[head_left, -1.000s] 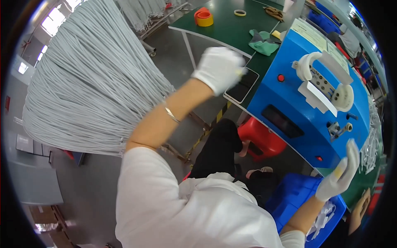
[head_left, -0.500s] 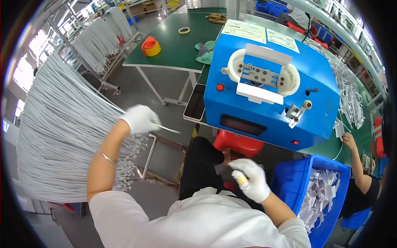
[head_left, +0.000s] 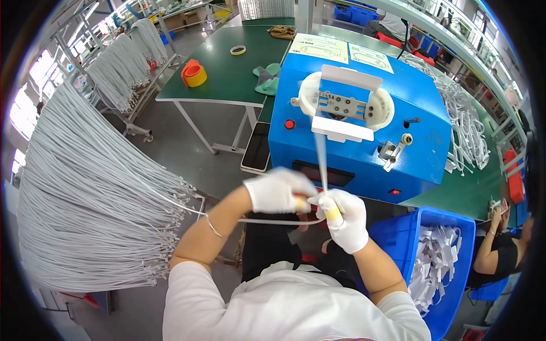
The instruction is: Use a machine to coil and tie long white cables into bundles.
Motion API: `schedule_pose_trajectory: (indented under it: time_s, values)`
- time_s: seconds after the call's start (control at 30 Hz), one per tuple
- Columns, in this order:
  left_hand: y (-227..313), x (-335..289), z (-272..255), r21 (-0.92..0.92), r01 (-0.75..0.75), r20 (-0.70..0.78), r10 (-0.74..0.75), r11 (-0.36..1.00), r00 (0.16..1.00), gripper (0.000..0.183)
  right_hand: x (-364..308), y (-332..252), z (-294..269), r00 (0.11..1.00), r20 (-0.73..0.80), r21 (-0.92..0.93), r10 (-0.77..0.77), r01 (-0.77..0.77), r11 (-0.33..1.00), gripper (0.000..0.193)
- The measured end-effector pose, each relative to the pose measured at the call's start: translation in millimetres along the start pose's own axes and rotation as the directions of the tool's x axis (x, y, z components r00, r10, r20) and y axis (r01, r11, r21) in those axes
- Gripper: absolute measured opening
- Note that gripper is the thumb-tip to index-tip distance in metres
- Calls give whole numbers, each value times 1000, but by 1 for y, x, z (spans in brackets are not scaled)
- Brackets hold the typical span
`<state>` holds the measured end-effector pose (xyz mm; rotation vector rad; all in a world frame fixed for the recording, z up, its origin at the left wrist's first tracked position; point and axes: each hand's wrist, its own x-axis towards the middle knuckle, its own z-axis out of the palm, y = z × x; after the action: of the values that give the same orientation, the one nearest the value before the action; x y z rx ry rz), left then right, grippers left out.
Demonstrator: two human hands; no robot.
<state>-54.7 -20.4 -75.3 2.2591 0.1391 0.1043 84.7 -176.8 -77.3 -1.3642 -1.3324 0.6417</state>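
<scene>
My right hand (head_left: 346,220), in a white glove with a yellow band on one finger, pinches a light grey cable (head_left: 273,221) in front of the blue machine. From the pinch, one length of cable runs left below my left hand, and a blurred length rises in front of the machine. My left hand (head_left: 277,192), gloved too, is close beside the right; motion smears its fingers, so its grip cannot be made out. The blue machine (head_left: 358,153) carries a white ring-shaped fixture (head_left: 380,109) with metal plates and two white flaps.
A big bundle of grey cables (head_left: 96,199) hangs at my left. Right of me stands a blue bin (head_left: 392,244) of white-tagged pieces. On the green table (head_left: 227,74) lie an orange-yellow tape roll (head_left: 194,75) and more coiled cables (head_left: 469,125). A co-worker (head_left: 495,250) works far right.
My left hand has swung right from the cable bundle to my right hand, bringing the cable along. My right hand, slightly higher now, has closed on the cable. The view has shifted a little.
</scene>
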Motion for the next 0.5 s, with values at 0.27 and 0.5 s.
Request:
schedule_pose_trajectory:
  time_s: [0.27,0.5]
  values:
    - [28,8,-82,-351,-203,-833,-206,914,514,19,19,-11,15,975,-33,247,218,-204,947,30]
    - [27,41,-78,-126,-270,-909,-2,955,417,16,7,-20,16,932,-48,399,358,-310,863,30]
